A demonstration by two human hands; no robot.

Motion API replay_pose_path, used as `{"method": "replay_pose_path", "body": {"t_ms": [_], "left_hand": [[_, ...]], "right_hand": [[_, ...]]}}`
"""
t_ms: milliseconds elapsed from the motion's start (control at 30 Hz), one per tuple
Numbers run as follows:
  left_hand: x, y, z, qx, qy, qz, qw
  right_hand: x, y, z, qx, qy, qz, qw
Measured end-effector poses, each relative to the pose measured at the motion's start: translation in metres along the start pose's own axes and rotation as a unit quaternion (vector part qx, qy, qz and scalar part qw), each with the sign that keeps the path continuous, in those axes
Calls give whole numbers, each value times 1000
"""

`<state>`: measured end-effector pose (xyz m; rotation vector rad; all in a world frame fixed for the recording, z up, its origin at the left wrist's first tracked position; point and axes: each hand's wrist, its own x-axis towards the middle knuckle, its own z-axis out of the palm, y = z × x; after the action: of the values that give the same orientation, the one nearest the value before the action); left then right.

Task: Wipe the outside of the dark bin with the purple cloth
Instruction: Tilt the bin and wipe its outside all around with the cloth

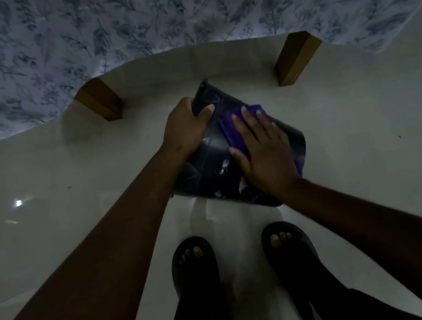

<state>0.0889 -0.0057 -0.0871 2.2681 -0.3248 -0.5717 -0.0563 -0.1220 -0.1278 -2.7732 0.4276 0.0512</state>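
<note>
The dark bin lies tipped on the pale floor just ahead of my feet, its glossy side facing up. My left hand grips the bin's upper left edge, thumb over the rim. My right hand lies flat with fingers spread, pressing the purple cloth against the bin's upper side. Cloth shows beyond my fingertips and below my wrist; the rest is hidden under my palm.
A bed with a blue floral sheet fills the top of the view. Two wooden bed legs stand on the floor beyond the bin. My feet in dark sandals stand close behind it on the glossy floor.
</note>
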Motion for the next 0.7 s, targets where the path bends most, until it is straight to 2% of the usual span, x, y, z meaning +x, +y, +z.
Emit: {"method": "replay_pose_path", "body": {"t_ms": [67,167,300,367,467,533,600,667,700], "left_hand": [[-13,-7,-3,-44,-22,18,999],[-32,-22,-3,-25,-24,47,998],[-25,-20,-1,-30,-8,35,999],[-20,-18,-1,-37,-9,31,999],[-19,-20,-1,-51,-13,27,998],[-20,-22,0,-66,-16,24,997],[-24,-23,1,-84,-23,22,996],[-27,-25,2,-86,-23,25,996],[-29,-24,3,-81,-20,26,996]], "right_hand": [[19,12,-3,14,12,16,1000],[45,24,-4,41,21,44,998],[54,20,-4,42,16,64,997],[33,14,0,6,19,30,999],[-9,7,14,-75,17,-88,993],[-18,9,18,-83,13,-132,988],[1,16,9,-55,17,-100,993],[42,26,-1,28,36,-11,999],[64,33,-6,76,13,41,996]]}}
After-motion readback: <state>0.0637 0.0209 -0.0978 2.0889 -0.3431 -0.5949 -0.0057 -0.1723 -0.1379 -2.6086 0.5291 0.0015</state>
